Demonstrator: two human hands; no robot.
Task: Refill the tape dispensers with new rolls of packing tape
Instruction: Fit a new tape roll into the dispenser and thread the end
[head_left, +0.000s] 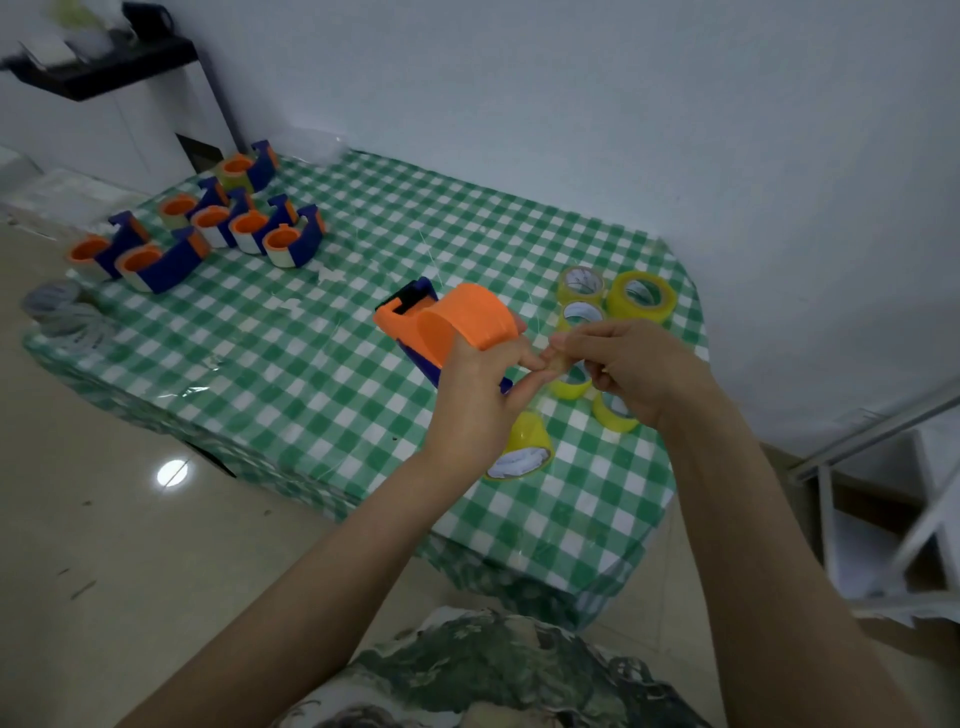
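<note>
The left hand keeps a closed grip on the dispenser, holding it lifted above the worktop with the orange spool side turned up toward the wearer, which leaves the hub open to view and to the other hand. The right hand is pinched narrow at the fingertips, meeting the left fingertips just beside the dispenser; what lies between them is too small to identify, though a loose tape end or a scrap of backing is a fair judgement. No roll can be seen on the held dispenser, so it appears not yet loaded. The new rolls of yellow tape sit clustered on the worktop directly under and beyond the right hand, within short reach of the working hand, and one roll lies tipped on its side below the left wrist. At the far left corner a group of dispensers already carrying tape stands together, well apart from the rolls, which keeps finished units clear of stock. A stack of empty cores rests at the left edge.
</note>
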